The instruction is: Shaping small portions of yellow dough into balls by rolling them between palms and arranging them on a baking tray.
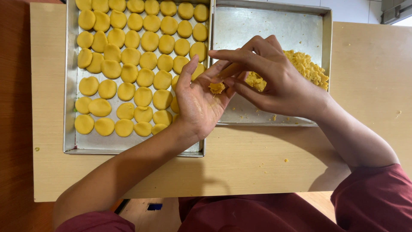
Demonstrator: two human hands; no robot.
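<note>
Bright, even light from above; soft arm shadows on the tabletop, mild glare on the right tray, sharp focus

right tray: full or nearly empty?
Nearly empty. The right tray shows mostly bare metal; only a pile of crumbly dough sits at its right side, partly behind the right hand. Stray crumbs lie near the front rim.

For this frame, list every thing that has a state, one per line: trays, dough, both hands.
Left tray: nearly full, shaped yellow dough rounds in rows.
Right tray: mostly bare, crumbly dough pile at its right side.
Left hand: palm up, open, small dough lump resting on it.
Right hand: fingers curled around loose dough, above the left palm.
Table: scattered crumbs.
</note>
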